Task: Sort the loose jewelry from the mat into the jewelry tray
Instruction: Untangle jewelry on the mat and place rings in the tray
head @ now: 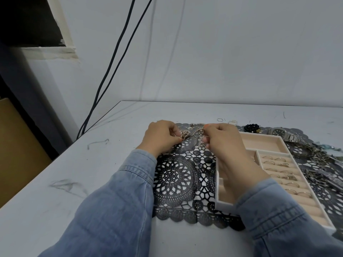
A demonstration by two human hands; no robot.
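Note:
A black lace mat (178, 179) lies on the table. At its far edge my left hand (161, 139) pinches a tangled gold chain cluster (185, 135). My right hand (220, 143) pinches the other end of the chain (198, 129), beside a small silver ring (197, 135). The white jewelry tray (278, 140) with beige lining sits on the mat at the right, several rings (286, 176) slotted in its ring rolls. My right forearm crosses the tray's left compartments and hides them.
A silver wristwatch (284, 134), a dark bead bracelet (250, 127) and a heap of bangles and chains (315, 154) lie right of the tray. A thin ring (220, 120) lies on the bare table beyond the mat. Two black cables (115, 58) hang along the wall at left.

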